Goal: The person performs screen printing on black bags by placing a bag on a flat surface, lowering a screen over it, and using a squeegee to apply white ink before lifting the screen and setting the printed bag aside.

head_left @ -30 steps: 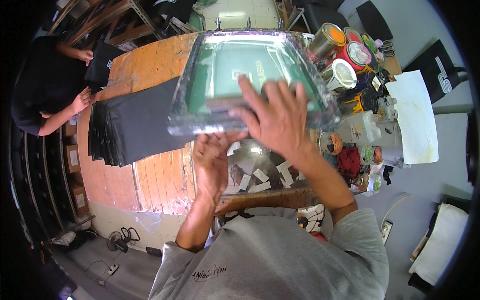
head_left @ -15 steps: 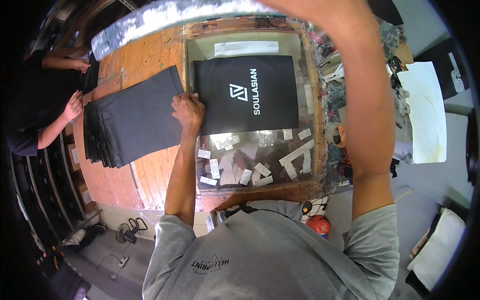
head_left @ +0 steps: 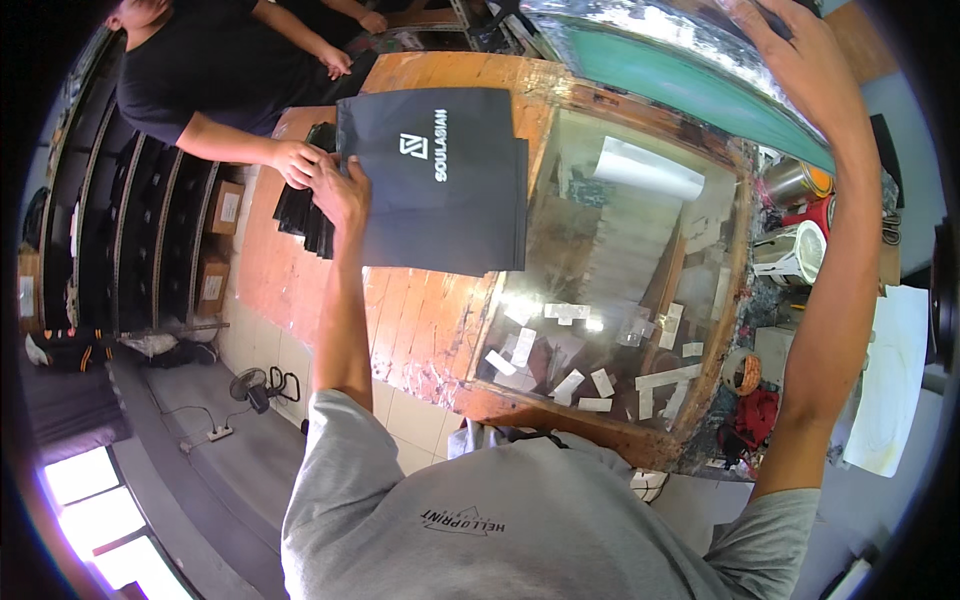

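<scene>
A flat black sheet (head_left: 440, 205) with a white print lies over a stack of similar black sheets (head_left: 318, 150). My left hand (head_left: 343, 195) is closed on its left edge. Touching or just beside my left hand is a co-worker's hand (head_left: 297, 163) at the same edge. At the upper right, my right hand (head_left: 790, 45) grips the edge of a raised screen-printing frame (head_left: 640, 25) with green mesh (head_left: 660, 75). Part of that grip is cut off by the picture's top edge.
A wood-edged glass panel (head_left: 610, 240) with several pale tape pieces sits in the table. Cans and a white tub (head_left: 790, 252) stand along its right side. A co-worker in black (head_left: 200, 75) stands at the far left, near racks (head_left: 130, 220). Another person's hand (head_left: 372, 22) shows behind.
The printed sheet has gone from the glass panel leftward onto the stack, with my left hand on it. The co-worker's hand has come to its edge. The view has swung left.
</scene>
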`<state>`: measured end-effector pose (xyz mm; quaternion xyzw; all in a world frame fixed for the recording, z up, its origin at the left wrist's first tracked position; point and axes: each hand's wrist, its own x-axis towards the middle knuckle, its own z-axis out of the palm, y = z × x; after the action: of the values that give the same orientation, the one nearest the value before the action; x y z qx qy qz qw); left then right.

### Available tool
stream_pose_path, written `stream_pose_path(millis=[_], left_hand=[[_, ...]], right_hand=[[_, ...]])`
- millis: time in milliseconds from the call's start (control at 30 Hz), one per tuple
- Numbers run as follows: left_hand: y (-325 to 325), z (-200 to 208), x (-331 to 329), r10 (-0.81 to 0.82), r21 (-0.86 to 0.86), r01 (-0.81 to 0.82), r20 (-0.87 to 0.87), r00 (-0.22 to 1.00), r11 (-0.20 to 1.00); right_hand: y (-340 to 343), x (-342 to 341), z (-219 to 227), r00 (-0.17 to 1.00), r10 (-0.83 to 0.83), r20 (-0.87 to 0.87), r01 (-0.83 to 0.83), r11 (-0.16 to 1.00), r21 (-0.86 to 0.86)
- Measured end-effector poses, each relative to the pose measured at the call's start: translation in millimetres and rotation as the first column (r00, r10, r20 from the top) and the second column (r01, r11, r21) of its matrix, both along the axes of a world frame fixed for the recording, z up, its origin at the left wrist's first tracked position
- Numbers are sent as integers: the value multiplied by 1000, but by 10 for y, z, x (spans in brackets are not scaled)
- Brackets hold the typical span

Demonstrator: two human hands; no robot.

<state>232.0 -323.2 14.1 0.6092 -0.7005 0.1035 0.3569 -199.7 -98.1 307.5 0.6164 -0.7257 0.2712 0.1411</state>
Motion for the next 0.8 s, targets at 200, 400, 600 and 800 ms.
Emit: stream_pose_path(millis=[200, 400, 600, 800], left_hand=[[1619, -668, -818, -340, 253, 402, -256, 905, 880], [2011, -1101, -1033, -212, 433, 288, -217, 953, 854], [1758, -677, -980, -97, 511, 381, -497, 862, 770], [2423, -804, -1738, -501, 679, 383, -26, 865, 627]], right_hand=[[49, -105, -43, 997, -31, 67, 26, 996, 82], [70, -205, -148, 997, -15, 81, 7, 995, 98], [203, -96, -124, 997, -51, 52, 44, 990, 136], [209, -143, -125, 996, -37, 76, 26, 990, 140]])
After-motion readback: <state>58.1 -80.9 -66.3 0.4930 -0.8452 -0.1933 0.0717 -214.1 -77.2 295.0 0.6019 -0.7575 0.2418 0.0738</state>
